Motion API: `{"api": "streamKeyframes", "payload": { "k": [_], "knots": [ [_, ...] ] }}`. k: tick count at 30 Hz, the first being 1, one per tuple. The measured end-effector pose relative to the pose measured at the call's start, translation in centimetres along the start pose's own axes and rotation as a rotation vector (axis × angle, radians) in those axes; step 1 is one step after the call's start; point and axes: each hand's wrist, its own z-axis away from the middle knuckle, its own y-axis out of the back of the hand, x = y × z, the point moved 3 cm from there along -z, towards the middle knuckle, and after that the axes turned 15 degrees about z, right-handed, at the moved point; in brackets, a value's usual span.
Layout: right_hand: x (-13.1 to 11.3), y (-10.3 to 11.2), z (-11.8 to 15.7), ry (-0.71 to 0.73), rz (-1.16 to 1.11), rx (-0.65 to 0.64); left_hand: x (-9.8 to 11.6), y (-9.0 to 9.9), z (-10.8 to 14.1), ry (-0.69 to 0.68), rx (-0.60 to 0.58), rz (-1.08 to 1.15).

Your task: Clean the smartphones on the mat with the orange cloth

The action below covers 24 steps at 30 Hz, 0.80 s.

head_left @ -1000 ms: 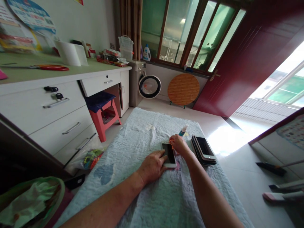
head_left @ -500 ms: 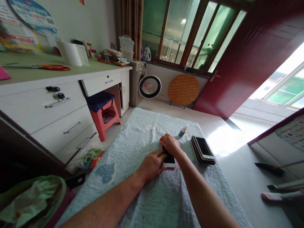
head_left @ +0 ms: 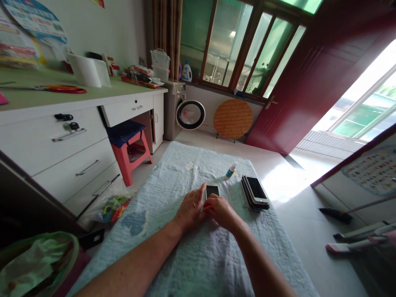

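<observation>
steady the phone (head_left: 213, 190), inside the far edge of the blue cover (head_left: 185, 173), with your left hand (head_left: 189, 209) extended, ungripping, alongside; stroke evenly with your curled right hand (head_left: 223, 211), whose grip cannot be confirmed.

Daylight (head_left: 280, 175) is streaming in past an open dark-red door (head_left: 293, 78) and glaring off the pale floor (head_left: 293, 227). Brown-framed windows (head_left: 229, 45) are running along the far wall (head_left: 206, 97), above a round wooden table (head_left: 233, 119) that is standing on edge near a washing machine (head_left: 173, 109). At left, a pink stool (head_left: 123, 154) is sitting by a white, green-topped desk (head_left: 88, 119).
</observation>
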Motion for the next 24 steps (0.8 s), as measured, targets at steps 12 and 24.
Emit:
{"api": "streamKeyframes", "payload": {
  "k": [12, 24],
  "knots": [
    [2.6, 0.2, 0.9, -0.095, -0.084, 0.072, 0.4, -0.2, -0.4, 0.049, -0.133, -0.059],
    [0.7, -0.6, 0.9, -0.019, -0.144, 0.074, -0.1, -0.3, -0.4, 0.106, -0.163, 0.04]
  ]
}}
